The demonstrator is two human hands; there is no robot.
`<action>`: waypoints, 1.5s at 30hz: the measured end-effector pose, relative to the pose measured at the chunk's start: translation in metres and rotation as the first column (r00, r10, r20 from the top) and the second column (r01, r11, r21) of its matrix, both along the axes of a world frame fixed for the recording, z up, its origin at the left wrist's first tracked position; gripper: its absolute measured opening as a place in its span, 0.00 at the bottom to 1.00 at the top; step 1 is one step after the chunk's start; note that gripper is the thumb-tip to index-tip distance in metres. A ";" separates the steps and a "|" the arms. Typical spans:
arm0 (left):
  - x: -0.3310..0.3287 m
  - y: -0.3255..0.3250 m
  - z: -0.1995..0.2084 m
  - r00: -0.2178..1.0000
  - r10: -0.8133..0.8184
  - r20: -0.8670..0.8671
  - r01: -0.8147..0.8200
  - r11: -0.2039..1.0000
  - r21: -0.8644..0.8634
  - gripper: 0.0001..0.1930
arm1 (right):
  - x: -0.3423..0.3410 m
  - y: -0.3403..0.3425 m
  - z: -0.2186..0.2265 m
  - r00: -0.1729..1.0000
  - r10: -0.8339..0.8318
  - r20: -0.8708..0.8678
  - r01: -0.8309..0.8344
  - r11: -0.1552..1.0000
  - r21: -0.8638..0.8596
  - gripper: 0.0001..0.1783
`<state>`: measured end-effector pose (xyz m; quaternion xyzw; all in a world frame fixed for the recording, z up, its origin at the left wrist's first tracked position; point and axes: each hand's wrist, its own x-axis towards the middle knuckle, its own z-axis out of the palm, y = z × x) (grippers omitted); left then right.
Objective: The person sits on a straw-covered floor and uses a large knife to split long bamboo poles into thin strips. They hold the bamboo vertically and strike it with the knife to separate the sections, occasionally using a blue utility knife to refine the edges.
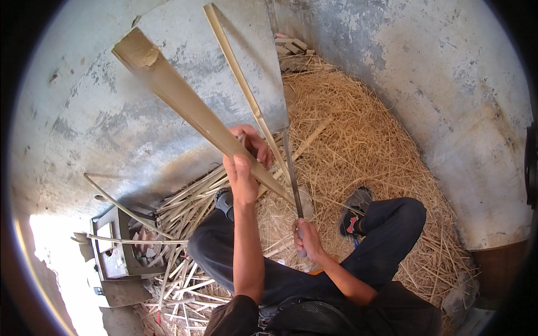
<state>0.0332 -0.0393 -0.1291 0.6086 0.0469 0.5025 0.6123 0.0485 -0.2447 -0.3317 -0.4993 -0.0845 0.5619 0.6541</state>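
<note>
My left hand (241,175) is wrapped around a thick split bamboo length (190,109), thumb on the near side and fingers curled round the far side. The bamboo slants from the upper left down to the blade of a long knife (295,187). My right hand (308,238) is closed on the knife's handle, low in front of my lap, with the blade pointing away from me. A thin bamboo strip (238,73) stands at an angle beside the thick length. Its lower end meets the blade; whether the two bamboo pieces are still joined there, I cannot tell.
Shavings (358,123) cover the floor ahead and to the right. Loose bamboo strips (185,297) pile up at the left, beside a box-like frame (115,246) with scraps in it. Worn walls (426,73) curve around. My bent legs (386,229) flank the work.
</note>
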 end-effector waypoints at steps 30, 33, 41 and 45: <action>0.003 -0.032 -0.013 0.999 -0.024 -0.030 0.021 0.993 -0.112 0.40 | 0.011 0.008 -0.005 0.994 -0.003 -0.113 -0.007 0.996 -0.088 0.26; -0.012 -0.025 -0.008 0.999 -0.038 -0.004 0.037 0.988 -0.151 0.43 | 0.019 0.011 -0.006 0.992 0.049 -0.116 -0.068 0.984 -0.166 0.26; -0.033 -0.015 -0.015 0.981 -0.188 -0.053 0.174 0.964 -0.202 0.47 | 0.023 0.018 0.035 0.986 0.016 0.167 -0.019 1.000 0.015 0.26; -0.038 -0.015 -0.012 0.967 -0.253 -0.005 0.249 0.953 -0.174 0.47 | 0.015 0.002 -0.010 0.996 0.088 -0.008 -0.088 0.968 -0.235 0.25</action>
